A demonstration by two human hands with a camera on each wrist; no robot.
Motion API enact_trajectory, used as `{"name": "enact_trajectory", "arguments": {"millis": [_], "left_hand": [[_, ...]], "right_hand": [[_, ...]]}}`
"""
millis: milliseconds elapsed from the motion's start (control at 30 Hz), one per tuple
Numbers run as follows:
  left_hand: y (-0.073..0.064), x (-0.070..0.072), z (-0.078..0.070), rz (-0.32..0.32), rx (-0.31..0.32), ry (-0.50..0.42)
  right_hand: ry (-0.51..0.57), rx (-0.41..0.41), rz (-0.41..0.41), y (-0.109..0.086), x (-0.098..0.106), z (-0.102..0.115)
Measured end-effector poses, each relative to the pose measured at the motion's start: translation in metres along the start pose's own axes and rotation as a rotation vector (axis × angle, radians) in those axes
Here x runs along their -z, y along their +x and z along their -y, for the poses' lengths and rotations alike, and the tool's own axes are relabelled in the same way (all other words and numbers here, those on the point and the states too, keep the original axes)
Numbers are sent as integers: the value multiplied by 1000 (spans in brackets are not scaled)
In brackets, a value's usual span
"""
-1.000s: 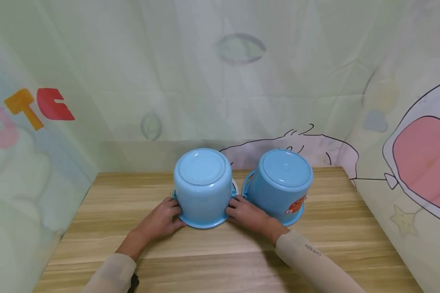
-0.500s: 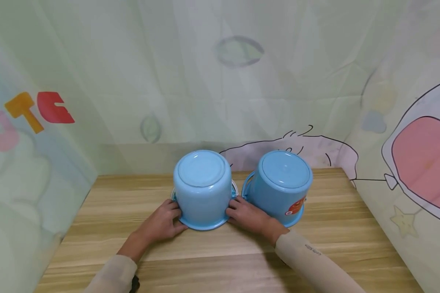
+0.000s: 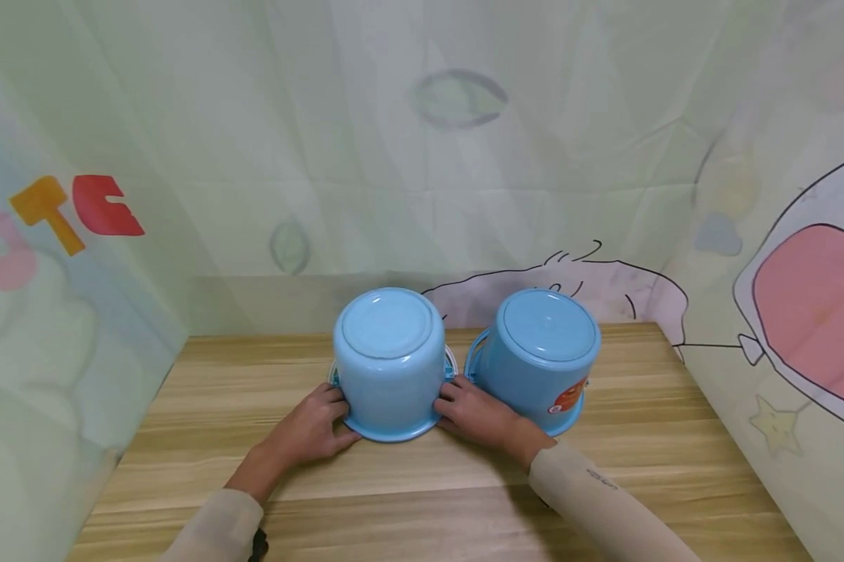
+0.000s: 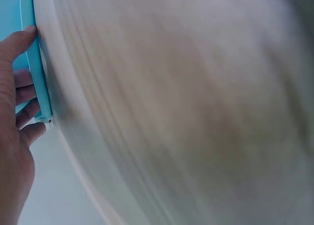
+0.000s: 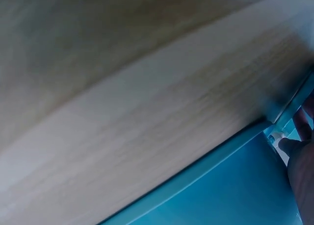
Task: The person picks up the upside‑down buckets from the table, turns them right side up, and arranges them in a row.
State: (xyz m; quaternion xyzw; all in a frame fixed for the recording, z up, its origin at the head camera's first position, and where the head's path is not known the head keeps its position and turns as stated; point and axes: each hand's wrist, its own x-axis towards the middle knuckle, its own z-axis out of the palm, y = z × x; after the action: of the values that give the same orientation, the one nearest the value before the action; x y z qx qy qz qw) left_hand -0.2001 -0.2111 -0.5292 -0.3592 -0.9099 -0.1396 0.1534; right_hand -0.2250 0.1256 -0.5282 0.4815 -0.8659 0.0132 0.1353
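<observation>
Two light blue buckets stand upside down side by side on the wooden table. My left hand [image 3: 311,425] holds the rim of the left bucket [image 3: 391,367] on its left side. In the left wrist view the thumb lies on the rim [image 4: 37,70] and the other fingers are bent against the bucket's wall. On the opposite side, my right hand [image 3: 479,414] grips the same rim, in the narrow gap between the buckets. Only part of that hand shows at the right edge of the right wrist view. The right bucket [image 3: 534,367] bears a red label.
The wooden table [image 3: 422,515] reaches a pale printed curtain [image 3: 351,195] at the back and both sides. Bucket handles [image 3: 476,351] lie at the table behind the buckets. The right bucket stands close to my right hand.
The left thumb has slid slightly along the front rim. Both buckets keep their places on the table, and the right hand stays where it was.
</observation>
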Motion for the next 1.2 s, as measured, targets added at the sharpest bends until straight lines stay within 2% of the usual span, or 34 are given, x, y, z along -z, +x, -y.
{"name": "enact_trajectory", "arguments": {"millis": [300,500,767,1000,1200], "left_hand": [[-1,2,-3,17,8,4],[-2,5,-5,3,-14,12],[-7,4,-5,-45,-44,18],[-9,10,-6,-57,-4,25],[-10,12,-10,-92,1,31]], "right_hand": [[-44,4,5,-1,0,1],[-60,-3,43,-1,6,2],[-25,10,56,-4,12,8],[26,-17,53,-6,18,12],[42,-18,51,-6,21,11]]}}
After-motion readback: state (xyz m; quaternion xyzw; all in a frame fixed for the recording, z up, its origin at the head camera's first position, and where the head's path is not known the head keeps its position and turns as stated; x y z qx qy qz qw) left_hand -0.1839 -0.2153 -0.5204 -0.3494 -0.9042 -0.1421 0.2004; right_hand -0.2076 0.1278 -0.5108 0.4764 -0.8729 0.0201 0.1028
